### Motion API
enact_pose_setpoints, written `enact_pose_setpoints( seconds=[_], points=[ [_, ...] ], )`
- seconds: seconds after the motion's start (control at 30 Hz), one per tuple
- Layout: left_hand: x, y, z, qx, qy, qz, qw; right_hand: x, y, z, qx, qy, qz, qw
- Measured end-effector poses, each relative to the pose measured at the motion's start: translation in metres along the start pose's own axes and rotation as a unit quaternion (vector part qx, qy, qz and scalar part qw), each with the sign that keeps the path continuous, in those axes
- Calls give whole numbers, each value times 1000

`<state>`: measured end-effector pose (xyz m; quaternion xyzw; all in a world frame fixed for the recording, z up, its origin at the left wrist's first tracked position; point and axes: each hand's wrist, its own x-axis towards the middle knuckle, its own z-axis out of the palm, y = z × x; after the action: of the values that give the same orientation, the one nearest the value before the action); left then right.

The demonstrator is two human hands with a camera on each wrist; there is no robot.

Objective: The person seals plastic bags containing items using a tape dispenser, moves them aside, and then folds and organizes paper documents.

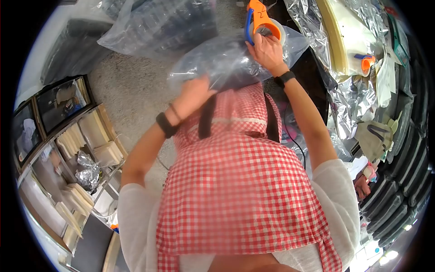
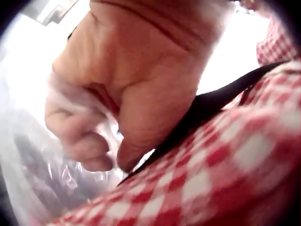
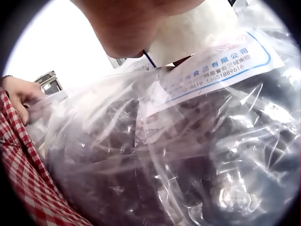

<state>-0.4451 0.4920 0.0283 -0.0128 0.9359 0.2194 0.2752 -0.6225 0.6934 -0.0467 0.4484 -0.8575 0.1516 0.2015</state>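
A clear plastic bag [image 1: 217,61] with dark contents lies against the front of a red-and-white checked apron [image 1: 235,181]. The left hand [image 1: 192,97], slightly blurred, pinches the bag's near left edge; in the left wrist view that hand [image 2: 127,89] has thumb and fingers curled close together beside the plastic. Above the bag's right part, the right hand [image 1: 268,52] grips an orange tape dispenser [image 1: 260,16] with a blue handle. The right wrist view shows a white printed label [image 3: 211,75] on the bag [image 3: 183,155], and the left hand [image 3: 23,96] at its far end.
Another large plastic bag [image 1: 158,27] stands beyond, at the upper left. Shelves with boards [image 1: 74,140] are on the left. Silver foil sheets [image 1: 342,106], a second orange dispenser [image 1: 367,63] and a glove [image 1: 374,138] lie at the right, beside stacked black packages [image 1: 394,181].
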Motion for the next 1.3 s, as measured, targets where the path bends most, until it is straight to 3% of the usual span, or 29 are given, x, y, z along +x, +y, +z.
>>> enact_pose_setpoints(
  seconds=[0.13,0.2,0.27,0.33,0.43,0.47,0.53,0.57,0.6,0.7,0.8,0.9,0.97,1.0,1.03,1.07,1.1,1.17,1.2,1.23,1.3],
  points=[
    [-41,9,-35,29,127,90,987,-8,4,-2,5,-7,13,1000],
    [-25,-8,-37,120,250,245,929,-11,3,-6,6,-32,24,999],
    [-15,-38,-27,55,234,256,936,-14,1,-6,10,-44,26,999],
    [-18,-81,-2,-168,75,120,976,-19,0,-8,11,-46,23,999],
    [-8,-102,-18,-214,-106,-24,971,-21,-8,-12,8,-55,-9,998],
    [-6,-99,-22,-115,-81,-95,985,-21,-8,-15,11,-64,12,998],
    [-8,-25,-75,83,-31,-234,968,-23,-5,-16,10,-65,17,998],
    [2,-21,-57,47,127,-96,986,-25,-3,-17,12,-64,18,998],
    [16,-21,-30,11,285,45,957,-26,-1,-15,18,-62,9,998],
    [37,-8,28,51,278,58,958,-27,0,-20,28,-80,14,996],
    [33,-31,40,-67,210,35,975,-32,0,-21,30,-104,18,994],
    [36,-35,47,-93,204,-28,974,-27,-2,-29,85,-132,19,987],
    [38,-46,54,-97,198,-23,975,-23,11,-44,144,-165,31,975],
    [39,-50,57,-102,198,-25,975,-13,5,-62,190,-176,81,962],
    [38,-52,58,-111,198,-30,973,-14,0,-70,301,-220,201,906],
    [35,-54,59,-119,194,-34,973,7,-21,-85,467,-193,308,806],
    [32,-56,62,-126,188,-37,973,39,-46,-95,608,-156,404,665],
    [32,-57,66,-143,157,-25,977,83,-74,-89,615,-184,481,597],
    [34,-56,67,-160,155,-15,975,91,-88,-62,609,-132,491,609],
    [35,-54,69,-179,152,-4,972,106,-98,-49,641,-170,482,572],
    [38,-53,72,-196,147,-11,969,128,-114,-17,581,-198,538,578]
  ],
)
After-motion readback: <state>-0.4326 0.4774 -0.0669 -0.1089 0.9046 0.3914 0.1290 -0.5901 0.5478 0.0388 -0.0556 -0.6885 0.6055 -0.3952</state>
